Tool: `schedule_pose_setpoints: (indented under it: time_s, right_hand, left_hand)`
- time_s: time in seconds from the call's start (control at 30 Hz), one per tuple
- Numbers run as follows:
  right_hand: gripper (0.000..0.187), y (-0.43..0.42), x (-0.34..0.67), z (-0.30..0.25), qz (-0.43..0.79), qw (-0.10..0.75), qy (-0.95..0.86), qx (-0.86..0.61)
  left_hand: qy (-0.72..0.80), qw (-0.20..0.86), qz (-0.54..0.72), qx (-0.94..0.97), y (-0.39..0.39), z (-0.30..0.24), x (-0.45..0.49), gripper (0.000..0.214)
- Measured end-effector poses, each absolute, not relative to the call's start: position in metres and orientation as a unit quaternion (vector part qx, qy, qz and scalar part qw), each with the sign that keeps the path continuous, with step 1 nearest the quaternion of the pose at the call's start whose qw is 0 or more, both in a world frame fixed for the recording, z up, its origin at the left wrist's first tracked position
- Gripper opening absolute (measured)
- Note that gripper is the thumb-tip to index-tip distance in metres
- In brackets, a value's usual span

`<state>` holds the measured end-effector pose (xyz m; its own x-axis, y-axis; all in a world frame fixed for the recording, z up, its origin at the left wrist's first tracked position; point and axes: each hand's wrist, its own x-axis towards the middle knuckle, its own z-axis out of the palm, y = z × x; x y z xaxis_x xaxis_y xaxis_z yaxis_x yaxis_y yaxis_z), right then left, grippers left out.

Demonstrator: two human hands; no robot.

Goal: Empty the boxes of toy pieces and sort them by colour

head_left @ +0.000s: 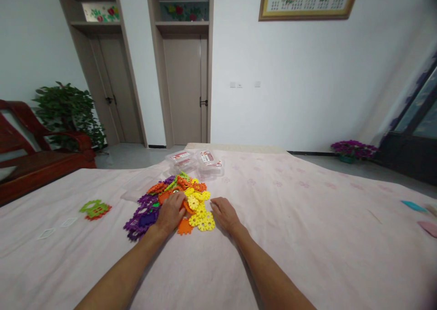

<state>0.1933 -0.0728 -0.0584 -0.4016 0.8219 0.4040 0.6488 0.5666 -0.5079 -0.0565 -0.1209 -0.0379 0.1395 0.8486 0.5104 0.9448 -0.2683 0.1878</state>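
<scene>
A heap of toothed plastic building pieces lies on the pink cloth, with purple pieces, orange pieces and flower-shaped yellow pieces. My left hand rests on the middle of the heap, its fingers curled down among the orange pieces; what they grip, if anything, is hidden. Just right of the yellow pieces, my right hand lies low over the cloth. Its fingers are loosely bent and apart, with nothing visible in them.
Clear plastic boxes with labels stand behind the heap. A joined green and orange piece and white diamond outlines lie to the left. Blue and pink pieces sit at the far right of the pink cloth.
</scene>
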Motion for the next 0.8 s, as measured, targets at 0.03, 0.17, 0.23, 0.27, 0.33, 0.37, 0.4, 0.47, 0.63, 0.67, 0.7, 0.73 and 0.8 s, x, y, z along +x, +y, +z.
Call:
schedule_pose_setpoints:
  time_s: [0.03,0.17,0.23,0.27,0.33,0.37,0.4,0.47,0.63,0.67,0.7,0.73,0.8]
  right_hand:
    - [0.032,-0.073,0.193,-0.058,0.131,0.312,-0.827,-0.449]
    - [0.033,-0.075,0.192,-0.058,0.115,0.288,-0.83,-0.464]
    - [0.039,-0.076,0.194,-0.057,0.109,0.281,-0.836,-0.459]
    - [0.045,-0.077,0.194,-0.057,0.108,0.277,-0.84,-0.453]
    - [0.06,-0.078,0.195,-0.056,0.11,0.26,-0.852,-0.441]
    - [0.068,-0.079,0.195,-0.055,0.113,0.247,-0.858,-0.436]
    - [0.075,-0.079,0.195,-0.055,0.116,0.232,-0.863,-0.433]
    - [0.086,-0.079,0.194,-0.055,0.12,0.204,-0.872,-0.43]
    - [0.087,-0.079,0.191,-0.057,0.114,0.171,-0.881,-0.426]
    - [0.086,-0.079,0.191,-0.058,0.113,0.171,-0.881,-0.427]
    - [0.085,-0.079,0.191,-0.058,0.11,0.172,-0.881,-0.427]
    - [0.084,-0.08,0.191,-0.057,0.108,0.172,-0.882,-0.426]
    - [0.082,-0.081,0.19,-0.057,0.104,0.174,-0.883,-0.424]
  left_hand:
    - [-0.585,0.083,-0.291,-0.752,-0.119,-0.037,-0.058,0.029]
    - [-0.601,0.1,-0.344,-0.714,-0.123,-0.027,-0.079,0.028]
    - [-0.66,0.109,-0.309,-0.676,-0.133,-0.022,-0.096,0.034]
    - [-0.696,0.104,-0.28,-0.653,-0.138,-0.022,-0.106,0.042]
    - [-0.762,0.077,-0.219,-0.605,-0.149,-0.024,-0.126,0.067]
    - [-0.784,0.062,-0.19,-0.588,-0.154,-0.026,-0.135,0.079]
    - [-0.801,0.043,-0.166,-0.573,-0.157,-0.03,-0.143,0.089]
    - [-0.816,0.002,-0.132,-0.562,-0.161,-0.038,-0.152,0.097]
    - [-0.799,-0.004,-0.12,-0.59,-0.158,-0.048,-0.129,0.087]
    - [-0.796,0.002,-0.121,-0.593,-0.157,-0.048,-0.119,0.086]
    - [-0.794,0.007,-0.123,-0.595,-0.157,-0.048,-0.109,0.084]
    - [-0.792,0.011,-0.127,-0.597,-0.157,-0.048,-0.1,0.082]
    - [-0.785,0.019,-0.138,-0.604,-0.158,-0.048,-0.083,0.079]
